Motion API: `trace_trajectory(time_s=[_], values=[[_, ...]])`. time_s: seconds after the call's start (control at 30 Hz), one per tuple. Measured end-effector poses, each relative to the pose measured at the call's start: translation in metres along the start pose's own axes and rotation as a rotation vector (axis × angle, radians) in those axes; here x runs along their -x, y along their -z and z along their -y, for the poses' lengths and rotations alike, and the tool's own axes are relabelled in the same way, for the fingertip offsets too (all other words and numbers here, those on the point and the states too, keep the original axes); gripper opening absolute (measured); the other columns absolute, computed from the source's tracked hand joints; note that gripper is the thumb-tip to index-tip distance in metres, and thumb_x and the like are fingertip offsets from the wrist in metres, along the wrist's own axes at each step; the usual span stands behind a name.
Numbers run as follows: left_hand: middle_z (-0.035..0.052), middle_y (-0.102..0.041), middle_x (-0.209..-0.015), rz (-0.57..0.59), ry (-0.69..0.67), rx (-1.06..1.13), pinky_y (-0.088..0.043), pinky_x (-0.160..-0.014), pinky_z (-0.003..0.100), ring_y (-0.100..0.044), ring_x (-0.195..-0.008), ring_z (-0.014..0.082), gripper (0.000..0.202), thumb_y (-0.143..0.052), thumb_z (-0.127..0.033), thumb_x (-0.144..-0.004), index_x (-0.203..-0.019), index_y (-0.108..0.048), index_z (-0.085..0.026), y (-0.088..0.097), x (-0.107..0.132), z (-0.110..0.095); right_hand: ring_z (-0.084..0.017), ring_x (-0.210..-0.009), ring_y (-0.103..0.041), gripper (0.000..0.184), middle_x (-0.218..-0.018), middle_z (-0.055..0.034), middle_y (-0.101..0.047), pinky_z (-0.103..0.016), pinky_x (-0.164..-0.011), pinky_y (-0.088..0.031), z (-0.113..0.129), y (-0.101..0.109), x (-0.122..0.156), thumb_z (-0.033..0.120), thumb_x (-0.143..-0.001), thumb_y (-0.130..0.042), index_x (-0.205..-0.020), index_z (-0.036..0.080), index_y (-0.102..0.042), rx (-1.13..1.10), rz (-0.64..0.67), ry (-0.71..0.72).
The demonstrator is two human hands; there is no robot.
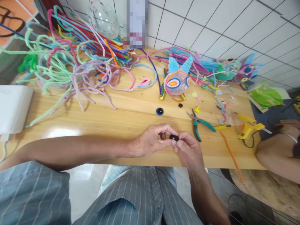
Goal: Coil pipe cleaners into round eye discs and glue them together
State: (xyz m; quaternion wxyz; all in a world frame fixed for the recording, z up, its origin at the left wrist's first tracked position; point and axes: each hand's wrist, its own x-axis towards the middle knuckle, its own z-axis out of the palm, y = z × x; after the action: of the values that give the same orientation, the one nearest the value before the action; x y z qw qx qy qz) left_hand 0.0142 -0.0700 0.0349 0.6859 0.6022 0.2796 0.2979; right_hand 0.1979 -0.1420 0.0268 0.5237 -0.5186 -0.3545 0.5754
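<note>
My left hand (pixel 152 139) and my right hand (pixel 188 148) meet at the near edge of the wooden table (pixel 112 122). Both pinch a small round black piece (pixel 174 137) between their fingertips. Just beyond them on the table lies a blue-rimmed black eye disc (pixel 159 111) and a tiny dark dot (pixel 180 105). Farther back stands a clear ball figure (pixel 177 82) with blue fuzzy ears and a ringed eye.
Green-handled pliers (pixel 199 123) lie right of my hands, a yellow glue gun (pixel 248 126) beyond them. An orange pipe cleaner (pixel 231 154) hangs over the edge. Heaps of coloured pipe cleaners (pixel 77 62) fill the back. A white box (pixel 12 107) sits left; another person's arm (pixel 276 154) right.
</note>
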Motion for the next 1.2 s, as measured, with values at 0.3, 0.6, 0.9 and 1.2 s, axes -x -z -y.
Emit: trace_trajectory(time_s=[0.3,0.6,0.9,1.2], values=[[0.0053,-0.076,-0.091,0.07,-0.024,0.035,-0.046,-0.076,0.026,-0.064,-0.083,0.0142,0.023,-0.058,-0.03,-0.1,-0.11,-0.073,-0.016,0.004,0.002,-0.005,-0.01,-0.052,-0.048,0.03,-0.074,0.0034,-0.059,-0.026,-0.051,-0.04,0.001,-0.004,-0.001,0.046,-0.077,-0.084,-0.077,0.023,-0.064,0.034,-0.034,0.0],[0.0021,-0.072,-0.079,0.063,0.035,0.057,-0.041,-0.065,0.023,-0.054,-0.068,0.0097,0.018,-0.068,-0.032,-0.093,-0.092,-0.073,-0.014,0.003,-0.002,-0.004,-0.011,-0.053,-0.051,0.025,-0.059,0.0043,-0.06,-0.026,-0.056,-0.043,0.006,0.011,-0.001,0.04,-0.083,-0.08,-0.076,0.022,-0.065,0.23,0.052,-0.063],[-0.0006,-0.068,-0.074,-0.074,0.168,0.387,-0.047,-0.068,0.023,-0.059,-0.068,0.0085,0.027,-0.082,-0.034,-0.082,-0.087,-0.067,-0.012,0.002,-0.009,0.006,-0.016,-0.06,-0.067,0.012,-0.07,0.0007,-0.071,-0.03,-0.062,-0.056,-0.006,-0.014,0.003,0.033,-0.089,-0.075,-0.09,0.023,-0.07,0.478,-0.316,0.292],[0.0009,-0.069,-0.077,-0.094,0.169,0.475,-0.049,-0.071,0.025,-0.061,-0.069,0.0094,0.032,-0.085,-0.038,-0.079,-0.087,-0.068,-0.013,0.002,-0.01,0.009,-0.02,-0.087,-0.075,0.022,-0.102,-0.0042,-0.076,-0.037,-0.082,-0.061,-0.023,-0.01,0.008,0.023,-0.091,-0.073,-0.112,0.028,-0.075,0.602,-0.309,0.463]])
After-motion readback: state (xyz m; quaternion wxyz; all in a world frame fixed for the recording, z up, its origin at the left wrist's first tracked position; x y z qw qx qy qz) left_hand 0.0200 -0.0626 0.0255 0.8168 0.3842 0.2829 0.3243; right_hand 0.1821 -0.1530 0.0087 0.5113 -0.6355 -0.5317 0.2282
